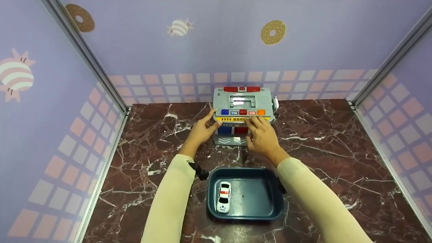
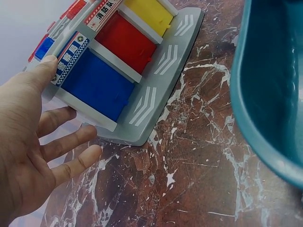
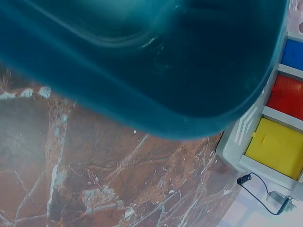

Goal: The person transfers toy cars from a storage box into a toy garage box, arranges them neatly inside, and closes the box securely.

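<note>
My two hands meet the front of a grey toy police-and-fire station (image 1: pixel 241 108), which sits straight ahead at the back of the red-brown marbled tabletop (image 1: pixel 128 189), its long axis running left to right across me. My left hand (image 1: pixel 201 131) is at the station's left end, spread, with the thumb against the front corner by the police sign (image 2: pixel 71 56) and the other fingers fanned along the side; the left wrist view shows no pinch. My right hand (image 1: pixel 261 136) lies over the front toward the right, fingertips bent onto the yellow strip (image 1: pixel 224 119) along the roof edge and thumb lower down; whether it grips anything beneath, I cannot tell, as the right wrist view misses the hand. Below the roof stand three doors, the blue door (image 2: pixel 97 85) nearest my left hand, the red door (image 2: pixel 128 42) in the middle and the yellow door (image 3: pixel 277 146) at the right, behind my right hand in the head view. Between my forearms, nearer me than the station, a dark teal tub (image 1: pixel 256 199) holds a white toy police car (image 1: pixel 223 197) by its left wall, lying lengthwise toward me, square to the station's long axis and closer to my left forearm than my right.
</note>
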The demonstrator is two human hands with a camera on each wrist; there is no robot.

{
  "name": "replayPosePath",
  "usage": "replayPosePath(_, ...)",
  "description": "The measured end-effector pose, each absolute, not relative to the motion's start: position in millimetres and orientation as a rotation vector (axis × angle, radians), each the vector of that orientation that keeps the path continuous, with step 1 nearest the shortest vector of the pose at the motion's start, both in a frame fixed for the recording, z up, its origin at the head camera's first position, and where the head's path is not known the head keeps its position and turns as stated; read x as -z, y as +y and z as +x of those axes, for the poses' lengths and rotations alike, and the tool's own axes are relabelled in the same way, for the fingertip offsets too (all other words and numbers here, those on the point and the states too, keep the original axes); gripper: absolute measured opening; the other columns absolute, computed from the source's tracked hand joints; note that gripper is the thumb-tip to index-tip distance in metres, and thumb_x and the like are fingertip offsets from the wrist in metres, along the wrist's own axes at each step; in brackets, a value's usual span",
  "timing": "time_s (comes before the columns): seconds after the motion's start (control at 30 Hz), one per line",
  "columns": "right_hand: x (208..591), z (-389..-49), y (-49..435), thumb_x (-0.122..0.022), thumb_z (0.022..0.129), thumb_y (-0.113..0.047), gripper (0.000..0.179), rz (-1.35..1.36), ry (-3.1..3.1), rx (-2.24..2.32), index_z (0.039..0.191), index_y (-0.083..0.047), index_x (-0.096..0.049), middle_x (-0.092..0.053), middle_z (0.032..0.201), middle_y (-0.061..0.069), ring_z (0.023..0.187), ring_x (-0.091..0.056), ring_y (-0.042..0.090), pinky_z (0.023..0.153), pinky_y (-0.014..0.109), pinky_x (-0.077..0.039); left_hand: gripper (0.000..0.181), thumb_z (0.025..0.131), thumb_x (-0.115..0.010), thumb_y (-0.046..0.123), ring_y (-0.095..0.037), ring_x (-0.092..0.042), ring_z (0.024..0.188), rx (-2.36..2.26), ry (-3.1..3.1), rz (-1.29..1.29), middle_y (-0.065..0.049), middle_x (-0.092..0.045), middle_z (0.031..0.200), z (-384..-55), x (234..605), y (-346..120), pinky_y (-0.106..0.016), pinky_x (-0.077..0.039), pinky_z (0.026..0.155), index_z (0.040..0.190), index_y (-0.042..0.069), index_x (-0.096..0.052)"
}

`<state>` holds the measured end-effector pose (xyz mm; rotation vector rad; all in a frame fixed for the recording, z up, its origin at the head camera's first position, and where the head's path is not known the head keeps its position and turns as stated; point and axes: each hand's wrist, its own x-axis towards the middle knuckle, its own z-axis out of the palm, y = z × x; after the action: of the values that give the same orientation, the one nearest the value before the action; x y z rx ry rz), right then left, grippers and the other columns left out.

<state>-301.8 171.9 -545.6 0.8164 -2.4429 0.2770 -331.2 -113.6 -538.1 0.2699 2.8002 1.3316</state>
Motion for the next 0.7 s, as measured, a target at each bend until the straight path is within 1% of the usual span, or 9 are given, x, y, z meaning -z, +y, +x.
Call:
replayPosePath(0.07, 545.9, -301.3, 171.3, -0.072, 0.083, -0.023, 0.066, 0.807, -2.449, -0.279, 0.142, 0.004, -0.069, -0.069, 0.132, 0.019, 0.116, -0.062, 0.043, 0.105, 0.055, -0.053, 0.068, 0.108, -0.067, 0.057, -0.018, -0.056, 0.077, -1.320, 2.810, 0.273, -0.004, -0.069, 0.089, -330.6, 537.9, -113.9, -0.051, -0.056, 0.093, 0.170, 0.040, -0.044)
replayPosePath(0.17, 545.7, -300.3, 170.4, -0.072, 0.083, -0.023, 0.066, 0.798, -2.457, -0.278, 0.144, 0.003, -0.069, -0.070, 0.132, 0.018, 0.116, -0.062, 0.042, 0.104, 0.055, -0.053, 0.069, 0.108, -0.067, 0.056, -0.018, -0.056, 0.076, -1.312, 2.824, 0.287, -0.005, -0.072, 0.091, -329.0, 538.4, -113.9, -0.051, -0.057, 0.092, 0.171, 0.039, -0.043)
replayPosePath(0.27, 544.6, -299.5, 170.4, -0.072, 0.083, -0.023, 0.066, 0.796, -2.460, -0.275, 0.144, 0.003, -0.069, -0.070, 0.132, 0.018, 0.117, -0.062, 0.042, 0.105, 0.055, -0.053, 0.068, 0.109, -0.067, 0.055, -0.017, -0.056, 0.072, -1.335, 2.828, 0.303, -0.007, -0.074, 0.091, -328.2, 539.5, -112.4, -0.050, -0.057, 0.087, 0.171, 0.037, -0.044)
replayPosePath(0.37, 544.9, -299.4, 170.3, -0.072, 0.083, -0.023, 0.066, 0.793, -2.464, -0.276, 0.144, 0.002, -0.069, -0.070, 0.132, 0.017, 0.117, -0.062, 0.042, 0.105, 0.054, -0.053, 0.068, 0.108, -0.068, 0.054, -0.021, -0.063, 0.075, -1.367, 2.818, 0.303, -0.010, -0.077, 0.095, -328.3, 540.7, -111.2, -0.050, -0.058, 0.087, 0.170, 0.037, -0.045)
replayPosePath(0.43, 545.8, -299.6, 170.1, -0.072, 0.083, -0.023, 0.066, 0.789, -2.466, -0.277, 0.144, 0.002, -0.069, -0.070, 0.132, 0.017, 0.117, -0.062, 0.042, 0.105, 0.054, -0.053, 0.068, 0.108, -0.070, 0.053, -0.026, -0.070, 0.087, -1.388, 2.808, 0.295, -0.013, -0.081, 0.106, -329.2, 540.9, -110.7, -0.052, -0.059, 0.093, 0.169, 0.036, -0.046)
replayPosePath(0.5, 546.5, -299.5, 169.9, -0.072, 0.084, -0.023, 0.065, 0.788, -2.467, -0.278, 0.144, 0.002, -0.069, -0.070, 0.132, 0.018, 0.116, -0.062, 0.042, 0.105, 0.054, -0.053, 0.069, 0.107, -0.070, 0.054, -0.032, -0.075, 0.106, -1.400, 2.801, 0.276, -0.016, -0.080, 0.126, -330.4, 540.5, -110.8, -0.054, -0.058, 0.104, 0.169, 0.035, -0.047)
replayPosePath(0.6, 547.5, -299.7, 169.9, -0.073, 0.083, -0.023, 0.065, 0.788, -2.457, -0.285, 0.143, 0.003, -0.070, -0.071, 0.132, 0.019, 0.115, -0.063, 0.043, 0.104, 0.055, -0.053, 0.070, 0.106, -0.072, 0.054, -0.037, -0.070, 0.133, -1.407, 2.796, 0.273, -0.017, -0.072, 0.149, -333.1, 538.7, -110.3, -0.057, -0.053, 0.117, 0.168, 0.033, -0.049)
replayPosePath(0.63, 547.6, -299.7, 170.1, -0.073, 0.083, -0.023, 0.066, 0.787, -2.454, -0.288, 0.143, 0.003, -0.070, -0.071, 0.133, 0.019, 0.115, -0.063, 0.043, 0.104, 0.055, -0.053, 0.070, 0.106, -0.072, 0.055, -0.038, -0.068, 0.139, -1.403, 2.797, 0.279, -0.017, -0.069, 0.153, -334.1, 538.1, -110.1, -0.058, -0.051, 0.120, 0.168, 0.032, -0.049)
replayPosePath(0.7, 547.4, -299.5, 170.5, -0.074, 0.083, -0.023, 0.066, 0.785, -2.450, -0.292, 0.144, 0.003, -0.070, -0.071, 0.133, 0.019, 0.115, -0.063, 0.043, 0.104, 0.056, -0.053, 0.071, 0.105, -0.072, 0.056, -0.041, -0.064, 0.144, -1.393, 2.794, 0.291, -0.016, -0.066, 0.156, -335.7, 536.2, -109.7, -0.059, -0.049, 0.122, 0.168, 0.031, -0.049)
